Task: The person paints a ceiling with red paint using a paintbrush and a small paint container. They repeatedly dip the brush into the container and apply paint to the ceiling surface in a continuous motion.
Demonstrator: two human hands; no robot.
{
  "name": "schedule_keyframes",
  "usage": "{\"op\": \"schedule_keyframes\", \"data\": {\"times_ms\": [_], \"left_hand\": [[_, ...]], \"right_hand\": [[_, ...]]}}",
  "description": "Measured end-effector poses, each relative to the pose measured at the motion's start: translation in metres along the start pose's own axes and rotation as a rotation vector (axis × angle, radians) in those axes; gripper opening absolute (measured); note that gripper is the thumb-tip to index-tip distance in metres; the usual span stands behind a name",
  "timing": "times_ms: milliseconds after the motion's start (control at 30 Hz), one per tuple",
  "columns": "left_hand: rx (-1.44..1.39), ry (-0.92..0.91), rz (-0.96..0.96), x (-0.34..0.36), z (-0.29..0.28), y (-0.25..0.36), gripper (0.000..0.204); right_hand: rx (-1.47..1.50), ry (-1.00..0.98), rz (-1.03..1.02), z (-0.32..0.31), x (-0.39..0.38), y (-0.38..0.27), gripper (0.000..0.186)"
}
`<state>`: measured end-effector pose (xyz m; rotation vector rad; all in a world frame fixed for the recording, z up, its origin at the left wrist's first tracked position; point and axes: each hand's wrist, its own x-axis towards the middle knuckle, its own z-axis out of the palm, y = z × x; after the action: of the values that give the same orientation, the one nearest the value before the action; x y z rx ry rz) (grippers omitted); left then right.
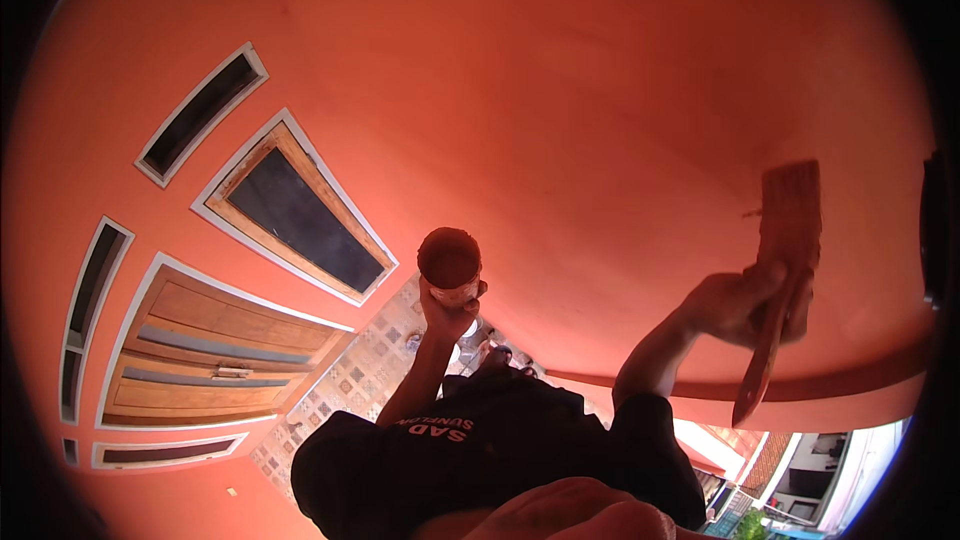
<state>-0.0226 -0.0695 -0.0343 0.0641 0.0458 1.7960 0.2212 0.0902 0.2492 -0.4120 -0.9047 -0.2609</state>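
My left hand [449,315] grips a small round paint can [450,262] near the centre, its dark inside showing and its outside smeared. At the right, my right hand [735,305] is wrapped round the wooden handle of a wide flat paintbrush [790,200], with the bristles pointing up. The brush is over the orange wall [560,90]; whether the bristles touch it, I cannot tell. My dark T-shirt fills much of the lower view.
A wooden door [190,305], a wood-framed window [300,210] and narrow panes [200,115] are in the wall on the left. Patterned floor tiles [300,435] and small white objects [470,330] show below my hands. An opening [805,480] with plants is at lower right.
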Motion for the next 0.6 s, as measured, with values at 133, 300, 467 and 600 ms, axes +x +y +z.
{"op": "schedule_keyframes", "data": {"times_ms": [133,300,467,600], "left_hand": [[0.025,-0.006,-0.073,0.03,0.001,-0.007,0.067],[0.06,-0.037,-0.158,0.052,0.002,-0.03,0.073],[0.017,-0.043,-0.224,0.073,0.0,-0.049,0.073],[0.014,-0.087,-0.218,0.086,-0.008,-0.057,0.071]], "right_hand": [[0.101,0.071,0.11,-0.046,-0.003,0.015,0.034],[0.008,-0.188,0.381,-0.091,-0.029,0.035,0.042],[0.009,-0.31,0.512,-0.123,-0.04,0.067,0.054],[0.014,-0.335,0.514,-0.134,-0.037,0.094,0.053]]}}
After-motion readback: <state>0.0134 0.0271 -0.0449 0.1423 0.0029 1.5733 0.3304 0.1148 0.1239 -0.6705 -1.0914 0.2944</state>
